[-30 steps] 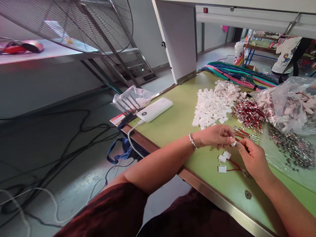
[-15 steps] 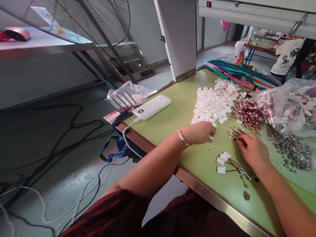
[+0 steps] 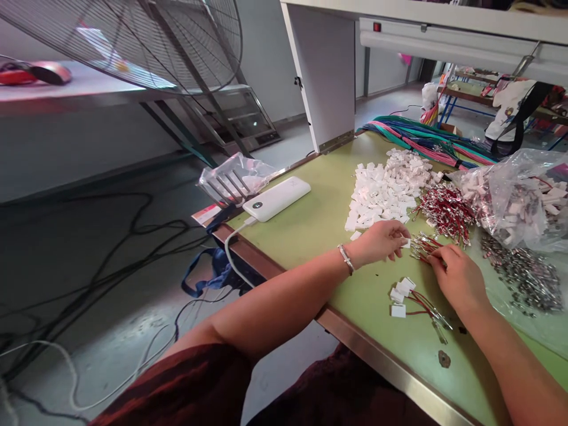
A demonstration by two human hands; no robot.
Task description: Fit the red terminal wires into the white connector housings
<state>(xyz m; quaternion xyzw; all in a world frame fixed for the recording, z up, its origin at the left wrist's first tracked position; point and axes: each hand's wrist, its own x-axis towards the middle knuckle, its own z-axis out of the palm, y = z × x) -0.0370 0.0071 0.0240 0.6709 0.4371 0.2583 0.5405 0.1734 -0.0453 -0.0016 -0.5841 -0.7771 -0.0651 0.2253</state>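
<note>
Between the fingertips of my left hand is a small white plastic connector housing. My right hand is closed on a small bunch of short red wires with metal terminals at their ends, which point toward the left hand. The housing sits just beside those terminals; whether they touch I cannot tell. Nearer to me on the green table lie several white housings with red wires fitted. Beyond my left hand spreads a heap of loose white housings.
A pile of red terminal wires lies beside a clear plastic bag of white parts. Loose metal terminals are spread at the right. Bundled coloured cables lie at the back. A white power bank rests near the left edge.
My left hand has moved right from the edge of the housing heap, bringing a white housing to the wire ends. My right hand has stayed almost in place with its wires.
</note>
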